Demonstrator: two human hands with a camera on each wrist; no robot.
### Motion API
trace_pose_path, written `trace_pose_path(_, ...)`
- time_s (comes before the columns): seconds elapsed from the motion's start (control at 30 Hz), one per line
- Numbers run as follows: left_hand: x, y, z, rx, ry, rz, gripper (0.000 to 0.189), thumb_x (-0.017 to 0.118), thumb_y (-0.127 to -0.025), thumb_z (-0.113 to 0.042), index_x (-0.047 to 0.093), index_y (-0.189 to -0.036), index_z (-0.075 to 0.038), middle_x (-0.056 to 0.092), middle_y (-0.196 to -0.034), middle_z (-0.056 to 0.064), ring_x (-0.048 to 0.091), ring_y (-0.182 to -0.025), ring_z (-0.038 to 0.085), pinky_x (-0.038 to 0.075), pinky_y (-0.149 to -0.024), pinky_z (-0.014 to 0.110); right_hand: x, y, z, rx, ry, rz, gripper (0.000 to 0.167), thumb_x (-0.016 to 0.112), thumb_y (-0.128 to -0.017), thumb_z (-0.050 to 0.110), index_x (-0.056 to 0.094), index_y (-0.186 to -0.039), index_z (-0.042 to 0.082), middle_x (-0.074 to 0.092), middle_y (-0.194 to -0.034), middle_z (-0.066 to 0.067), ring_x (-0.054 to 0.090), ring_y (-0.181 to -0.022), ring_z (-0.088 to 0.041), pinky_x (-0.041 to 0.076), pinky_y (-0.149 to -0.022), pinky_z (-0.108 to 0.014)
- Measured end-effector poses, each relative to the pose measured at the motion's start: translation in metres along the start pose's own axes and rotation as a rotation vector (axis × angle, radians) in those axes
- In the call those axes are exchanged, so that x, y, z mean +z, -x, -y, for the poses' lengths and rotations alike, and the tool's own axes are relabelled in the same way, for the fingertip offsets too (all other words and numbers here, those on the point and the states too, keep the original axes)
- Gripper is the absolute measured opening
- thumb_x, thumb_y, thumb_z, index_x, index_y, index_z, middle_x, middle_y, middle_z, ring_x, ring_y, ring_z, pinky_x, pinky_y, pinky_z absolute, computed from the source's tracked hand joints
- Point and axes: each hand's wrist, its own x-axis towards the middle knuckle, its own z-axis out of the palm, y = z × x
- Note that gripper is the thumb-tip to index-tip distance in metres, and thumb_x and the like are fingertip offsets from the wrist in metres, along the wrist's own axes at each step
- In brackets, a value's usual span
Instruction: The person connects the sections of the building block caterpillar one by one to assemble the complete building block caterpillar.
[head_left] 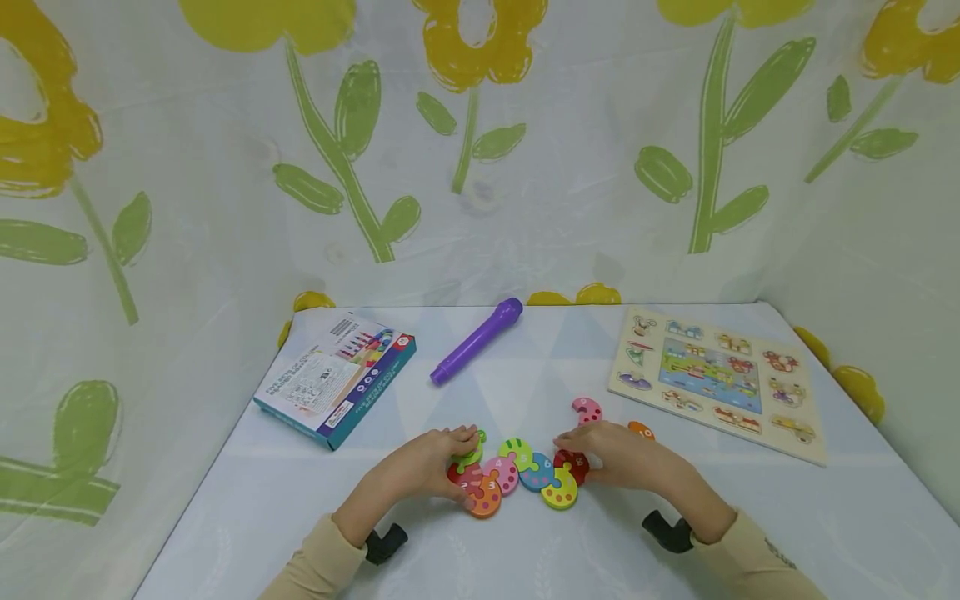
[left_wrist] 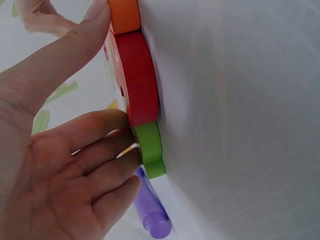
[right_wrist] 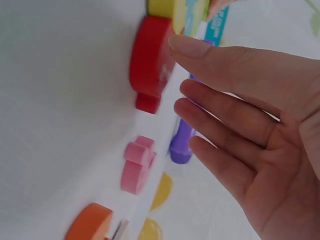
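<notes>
A curved chain of interlocking jigsaw pieces lies on the table in the head view. My left hand [head_left: 431, 462] holds its left end: the thumb is at the orange piece [head_left: 485, 498], the fingertips at the red piece [left_wrist: 140, 77] and the green end piece [left_wrist: 148, 145]. Onward run a pink piece [head_left: 502, 473], a light-green one [head_left: 516, 452], a blue one [head_left: 537, 473] and a yellow one [head_left: 560, 492]. My right hand [head_left: 618, 450] is at the dark red piece [right_wrist: 150, 55], thumb touching it; its index finger is hidden in the right wrist view.
A loose pink piece [head_left: 588, 410] and an orange piece [head_left: 642, 430] lie beyond my right hand. Behind stand a boxed set [head_left: 333, 375] at left, a purple tube-shaped stick [head_left: 476, 343] in the middle and a wooden picture puzzle board [head_left: 645, 379] at right.
</notes>
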Motion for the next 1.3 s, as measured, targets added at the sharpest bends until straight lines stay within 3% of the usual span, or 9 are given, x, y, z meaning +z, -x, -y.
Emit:
trace_pose_path(0.23,-0.001,0.001,-0.001,-0.009,-0.001,0.009,0.084,0.084,-0.070,-0.042,0.051,-0.140,-0.011,0.039,-0.150,0.006,0.034,-0.139,0.027,0.030,-0.111,0.046,-0.017,0.002,-0.005,0.007,-0.080,-0.080,0.047,0.077,-0.081,0.003,0.063,-0.126,0.001,0.065,-0.124,-0.011,0.062,-0.110,-0.027,0.055,-0.085,-0.038)
trace_pose_path(0.4,-0.002,0.002,-0.001,0.002,-0.023,0.011,0.084,0.083,-0.071,-0.045,0.051,-0.141,-0.011,0.040,-0.150,0.005,0.035,-0.138,0.027,0.031,-0.111,0.046,-0.021,0.003,-0.013,0.040,-0.066,-0.168,0.045,0.077,-0.082,0.008,0.064,-0.124,0.001,0.066,-0.120,-0.012,0.065,-0.104,-0.026,0.056,-0.084,-0.038)
trace_pose_path(0.53,-0.003,0.002,-0.003,0.014,-0.041,0.015,0.089,0.082,-0.069,-0.050,0.049,-0.142,-0.010,0.040,-0.150,0.006,0.036,-0.138,0.028,0.032,-0.110,0.046,-0.018,0.003,-0.021,0.095,-0.057,-0.208,0.043,0.077,-0.082,0.009,0.065,-0.122,0.001,0.066,-0.121,-0.011,0.062,-0.112,-0.029,0.053,-0.090,-0.041)
trace_pose_path(0.8,0.001,0.002,-0.008,0.005,-0.068,0.007,0.094,0.080,-0.068,-0.054,0.046,-0.144,-0.008,0.037,-0.152,0.009,0.034,-0.138,0.031,0.035,-0.108,0.048,-0.015,0.003,-0.036,0.168,-0.079,-0.232,0.042,0.077,-0.081,0.005,0.066,-0.121,-0.001,0.066,-0.119,-0.015,0.061,-0.112,-0.033,0.053,-0.089,-0.043)
trace_pose_path(1.07,0.008,0.001,-0.014,-0.005,-0.171,-0.030,0.105,0.077,-0.063,-0.065,0.045,-0.144,-0.005,0.038,-0.151,0.014,0.038,-0.135,0.038,0.039,-0.104,0.054,-0.009,0.000,-0.044,0.261,-0.064,-0.223,0.043,0.078,-0.081,0.013,0.066,-0.122,0.002,0.067,-0.119,-0.014,0.062,-0.110,-0.031,0.055,-0.085,-0.036)
trace_pose_path(1.2,0.008,0.001,-0.015,-0.015,-0.165,-0.033,0.104,0.078,-0.063,-0.063,0.046,-0.143,-0.005,0.038,-0.150,0.014,0.038,-0.135,0.039,0.039,-0.104,0.054,-0.008,-0.004,-0.047,0.269,-0.071,-0.196,0.045,0.078,-0.081,0.014,0.065,-0.123,0.002,0.070,-0.106,-0.011,0.062,-0.087,-0.019,0.054,-0.069,-0.023)
trace_pose_path(1.3,0.008,0.000,-0.015,-0.012,-0.167,-0.033,0.103,0.078,-0.063,-0.063,0.047,-0.143,-0.006,0.039,-0.150,0.014,0.038,-0.134,0.038,0.039,-0.104,0.054,-0.007,-0.007,-0.049,0.257,-0.076,-0.192,0.049,0.079,-0.080,0.014,0.064,-0.124,0.001,0.071,-0.102,-0.010,0.057,-0.078,-0.013,0.048,-0.059,-0.018)
